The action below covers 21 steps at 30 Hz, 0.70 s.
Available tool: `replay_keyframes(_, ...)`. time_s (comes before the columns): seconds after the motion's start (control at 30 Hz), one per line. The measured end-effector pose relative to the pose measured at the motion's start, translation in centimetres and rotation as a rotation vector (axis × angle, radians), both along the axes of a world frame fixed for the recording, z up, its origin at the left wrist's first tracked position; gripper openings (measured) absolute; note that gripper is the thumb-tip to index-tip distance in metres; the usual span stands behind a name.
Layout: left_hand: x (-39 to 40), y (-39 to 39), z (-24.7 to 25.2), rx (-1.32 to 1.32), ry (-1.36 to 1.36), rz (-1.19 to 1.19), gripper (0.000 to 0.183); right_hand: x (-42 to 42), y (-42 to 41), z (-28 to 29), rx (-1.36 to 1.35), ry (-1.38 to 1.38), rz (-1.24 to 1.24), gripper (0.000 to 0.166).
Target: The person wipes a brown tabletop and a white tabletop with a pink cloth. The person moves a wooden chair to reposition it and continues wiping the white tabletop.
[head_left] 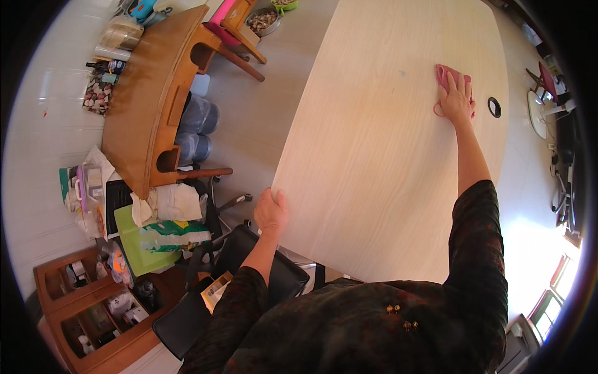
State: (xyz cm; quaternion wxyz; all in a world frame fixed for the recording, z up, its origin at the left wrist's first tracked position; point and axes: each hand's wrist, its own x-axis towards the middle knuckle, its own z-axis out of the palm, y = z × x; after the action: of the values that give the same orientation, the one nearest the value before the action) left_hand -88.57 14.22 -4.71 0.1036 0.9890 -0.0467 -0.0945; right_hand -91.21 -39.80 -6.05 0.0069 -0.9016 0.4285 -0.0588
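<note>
A pale wood-grain tabletop [364, 163] stretches out in front of me. My right hand [457, 100] lies flat with its fingers spread, pressing a folded pink cloth [440, 75] against the surface near the right side. A loop of the cloth sticks out to the left of my wrist. Just right of that hand is a round black-rimmed cable hole [494, 107]. My left hand [272, 211] grips the table's left edge near the close corner, thumb on top; its other fingers are partly hidden. A small grey mark [402, 73] shows on the tabletop.
Left of me stands a brown wooden table [140, 107] with bottles and bags on it. Black office chairs [261, 262] crowd the near left corner, beside a wooden cabinet [93, 313]. A metal bowl [264, 22] sits on the floor ahead; a fan base [536, 114] stands at right.
</note>
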Motion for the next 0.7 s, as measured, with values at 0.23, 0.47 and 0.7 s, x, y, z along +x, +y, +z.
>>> replay_keyframes(0.23, 0.0, -0.5, 0.5, 0.027, 0.037, 0.023, 0.040, -4.1, 2.6, -0.5, -0.013, -0.006, 0.081, 0.054)
replay_keyframes(0.47, 0.4, -0.1, 0.0, 0.043, 0.071, 0.030, 0.041, -15.8, 15.4, 1.4, 0.064, -0.055, 0.187, 0.057)
replay_keyframes(0.7, 0.1, -0.5, 0.1, 0.045, 0.028, 0.001, 0.041, -26.3, 27.1, 3.3, 0.233, 0.087, 0.251, 0.062)
